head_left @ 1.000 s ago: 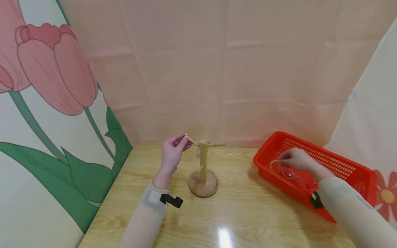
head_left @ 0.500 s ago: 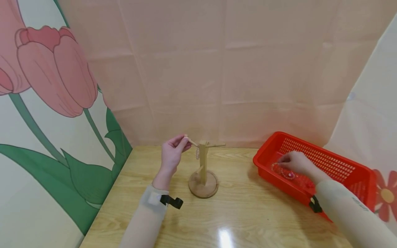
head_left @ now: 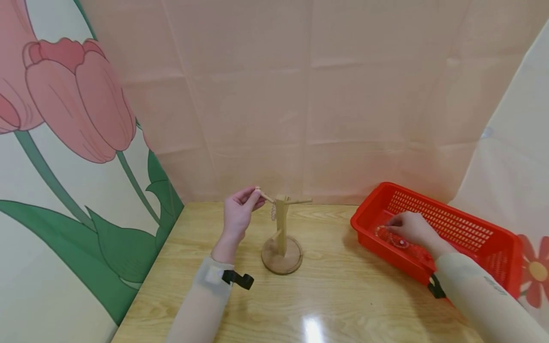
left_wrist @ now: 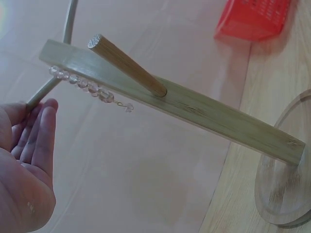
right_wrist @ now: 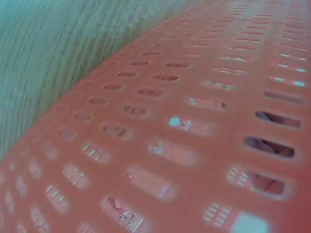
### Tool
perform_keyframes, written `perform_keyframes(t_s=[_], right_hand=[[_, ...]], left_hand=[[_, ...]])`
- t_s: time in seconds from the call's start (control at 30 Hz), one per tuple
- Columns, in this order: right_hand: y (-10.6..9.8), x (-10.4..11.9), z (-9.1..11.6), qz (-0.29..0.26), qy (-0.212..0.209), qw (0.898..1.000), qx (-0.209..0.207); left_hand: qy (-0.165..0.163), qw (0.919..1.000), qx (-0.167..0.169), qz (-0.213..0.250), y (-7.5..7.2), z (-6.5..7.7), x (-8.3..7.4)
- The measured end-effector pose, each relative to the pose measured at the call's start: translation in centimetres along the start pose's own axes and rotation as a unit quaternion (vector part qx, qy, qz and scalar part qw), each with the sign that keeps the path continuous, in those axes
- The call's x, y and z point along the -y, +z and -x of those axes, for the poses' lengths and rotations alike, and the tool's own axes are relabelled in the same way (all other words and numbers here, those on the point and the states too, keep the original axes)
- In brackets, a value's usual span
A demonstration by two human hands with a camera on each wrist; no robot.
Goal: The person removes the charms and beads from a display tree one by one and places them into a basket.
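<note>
My left hand [head_left: 238,213] pinches the tip of an upper peg [left_wrist: 46,90] on a wooden stand [head_left: 281,224]. A bracelet of clear pinkish beads [left_wrist: 82,83] hangs from that peg, close to the upright. My right hand [head_left: 411,227] is down inside a red plastic basket [head_left: 364,233], fingers curled, thumb and fingertips at a beaded bracelet [head_left: 379,232] that it appears to pinch. Beside it lies a bracelet with a pink bead [head_left: 401,243]. Through the basket's slots, the right wrist view gives only scraps of the fingers and beads.
More red beaded pieces [head_left: 424,257] lie in the basket under my right wrist. A lower peg [left_wrist: 129,65] juts from the stand's upright toward me. The stand's round base [head_left: 281,262] rests on the wooden table [head_left: 334,286], with a pink-beige sheet behind.
My right hand has shifted slightly right and down in the basket, and the bracelet at its fingertips sits lower, near the pink-bead one. My left hand keeps its hold on the peg.
</note>
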State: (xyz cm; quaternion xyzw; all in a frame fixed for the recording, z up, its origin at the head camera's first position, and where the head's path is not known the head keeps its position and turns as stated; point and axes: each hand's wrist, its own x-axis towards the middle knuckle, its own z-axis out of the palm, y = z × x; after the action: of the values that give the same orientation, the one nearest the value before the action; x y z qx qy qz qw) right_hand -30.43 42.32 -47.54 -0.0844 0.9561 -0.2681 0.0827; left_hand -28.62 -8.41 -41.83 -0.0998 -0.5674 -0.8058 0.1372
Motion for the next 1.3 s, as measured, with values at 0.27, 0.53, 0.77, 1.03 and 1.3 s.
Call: perform_keyframes(t_s=[0.27,0.53,0.77,1.03,1.3], right_hand=[[0.0,-0.1,0.0,0.006,-0.004,1.000,-0.013],[0.3,-0.4,0.0,0.017,-0.014,0.999,-0.032],[0.6,-1.0,0.0,0.015,-0.011,0.999,-0.032],[0.6,-0.9,0.3,-0.002,0.001,1.000,-0.021],[0.2,-0.6,0.7,-0.016,0.004,1.000,-0.022]], left_hand=[[0.002,1.0000,0.000,0.007,0.1,0.1,0.0],[0.004,1.0000,0.002,0.004,0.1,0.1,0.1],[0.001,1.0000,-0.002,0.008,0.0,0.1,0.1],[-0.005,0.9999,-0.008,0.006,0.1,0.1,0.0],[0.000,1.0000,-0.005,0.004,0.1,0.1,0.0]])
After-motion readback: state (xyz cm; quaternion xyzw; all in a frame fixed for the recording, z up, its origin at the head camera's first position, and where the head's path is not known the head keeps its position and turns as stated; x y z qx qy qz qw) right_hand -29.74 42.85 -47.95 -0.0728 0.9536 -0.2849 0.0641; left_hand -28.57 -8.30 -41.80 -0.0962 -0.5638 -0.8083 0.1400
